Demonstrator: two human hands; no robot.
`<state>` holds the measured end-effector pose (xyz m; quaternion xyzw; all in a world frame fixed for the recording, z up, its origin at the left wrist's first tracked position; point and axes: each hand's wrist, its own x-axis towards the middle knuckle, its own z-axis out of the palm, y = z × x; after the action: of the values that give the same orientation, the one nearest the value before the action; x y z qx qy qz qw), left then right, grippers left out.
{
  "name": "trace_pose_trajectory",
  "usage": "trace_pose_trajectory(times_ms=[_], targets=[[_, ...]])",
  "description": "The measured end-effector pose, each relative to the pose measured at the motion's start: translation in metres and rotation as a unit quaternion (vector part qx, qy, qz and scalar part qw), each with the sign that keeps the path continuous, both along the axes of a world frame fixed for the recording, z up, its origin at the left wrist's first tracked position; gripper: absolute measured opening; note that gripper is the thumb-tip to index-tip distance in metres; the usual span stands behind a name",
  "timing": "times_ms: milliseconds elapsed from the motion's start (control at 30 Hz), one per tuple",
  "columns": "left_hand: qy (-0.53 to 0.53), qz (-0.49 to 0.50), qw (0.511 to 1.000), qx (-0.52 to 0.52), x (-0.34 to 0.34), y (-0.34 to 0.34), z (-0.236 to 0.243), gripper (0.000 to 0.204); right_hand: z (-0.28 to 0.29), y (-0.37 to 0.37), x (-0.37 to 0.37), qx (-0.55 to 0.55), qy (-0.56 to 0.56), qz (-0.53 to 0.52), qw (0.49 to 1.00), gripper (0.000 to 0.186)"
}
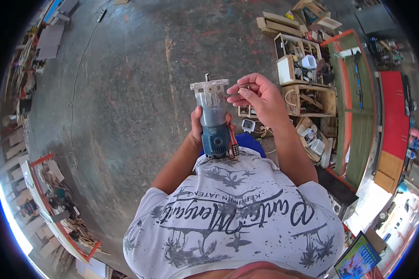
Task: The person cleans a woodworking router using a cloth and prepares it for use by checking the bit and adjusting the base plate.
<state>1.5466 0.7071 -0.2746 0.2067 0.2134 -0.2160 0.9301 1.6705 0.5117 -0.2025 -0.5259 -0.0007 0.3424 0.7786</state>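
My left hand [197, 122] is wrapped round a trim router [214, 139], its thumb on the near left side and fingertips showing on the right. The router has a blue motor housing and a clear plastic base. It stands upright in front of my shirt, base end away from me, with a thin metal shaft or bit [207, 76] sticking out past the base plate [209, 85]. A red and black patterned cord [234, 145] hangs by its right side. Just right of the base, my right hand [265, 100] pinches something small between thumb and finger, too small to name.
Wooden crates [291, 69] of tools and scraps stand on the right, beside an orange-framed green panel [354, 107] and a red cabinet [394, 111]. A small white container [248, 125] sits beyond my right forearm. On the left, a cable [72, 107] runs over the concrete floor.
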Motion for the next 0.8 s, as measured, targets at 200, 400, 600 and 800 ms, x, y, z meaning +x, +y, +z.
trace_pose_trajectory(times_ms=[200, 400, 600, 800], targets=[[-0.031, -0.037, 0.998, 0.035, 0.237, 0.241, -0.032, 0.097, -0.006, 0.248, 0.235, -0.039, -0.099, -0.002, 0.994, 0.008], [-0.039, -0.003, 0.997, 0.070, 0.584, 0.519, -0.070, 0.087, -0.061, 0.551, 0.584, -0.126, -0.129, 0.053, 0.982, 0.012], [-0.036, 0.041, 0.998, 0.012, 0.783, 0.658, -0.106, 0.091, -0.102, 0.705, 0.795, -0.088, -0.084, 0.085, 0.989, 0.026], [-0.049, 0.031, 0.998, 0.026, 0.817, 0.664, -0.099, 0.089, -0.088, 0.708, 0.823, -0.101, -0.061, 0.074, 0.990, 0.020]])
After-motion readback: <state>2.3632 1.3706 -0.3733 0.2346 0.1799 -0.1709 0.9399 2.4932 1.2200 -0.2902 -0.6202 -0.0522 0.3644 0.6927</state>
